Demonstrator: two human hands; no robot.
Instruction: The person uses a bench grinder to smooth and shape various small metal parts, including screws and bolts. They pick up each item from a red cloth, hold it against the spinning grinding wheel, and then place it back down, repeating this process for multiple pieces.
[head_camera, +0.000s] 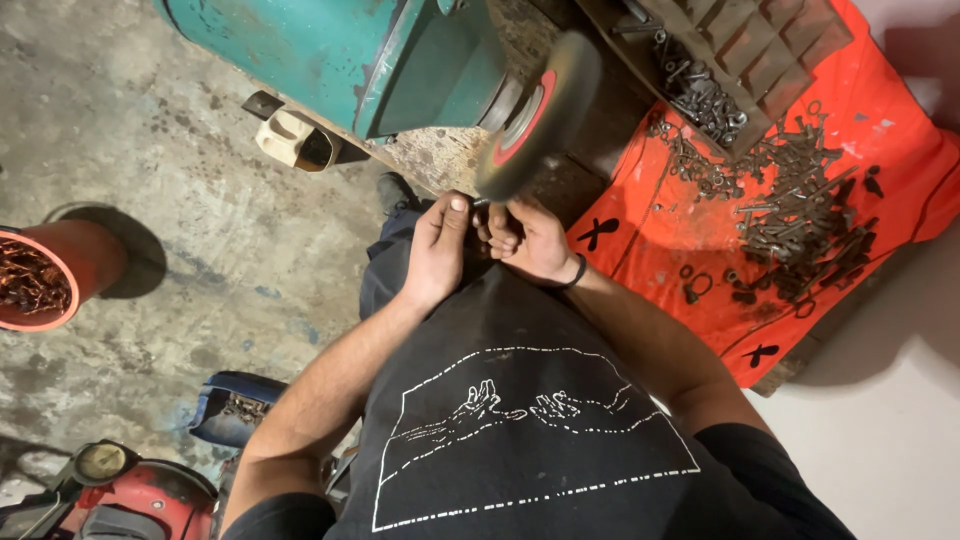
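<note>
Left hand (437, 248) and right hand (527, 240) are side by side, both curled closed on a small dark workpiece (481, 204) pinched between the fingertips; it is mostly hidden, so I can't tell what kind of part it is. The workpiece sits right at the lower edge of the wire wheel (535, 112), which is blurred and has a red hub. The wheel is mounted on the right end of a teal grinder body (330, 50), far side of the scene. Right wrist has a dark band (579, 272). To the right, an orange cloth (690, 230) carries a loose heap of rusty bolts and nuts (800, 215), with a compartmented tray (740, 45) of more fasteners at its far edge. Left edge: a red bucket (50, 275) of rusty scrap on the concrete floor (180, 200). Near left: a blue bin (235, 408) and a red machine (140, 500) with a round gauge.
</note>
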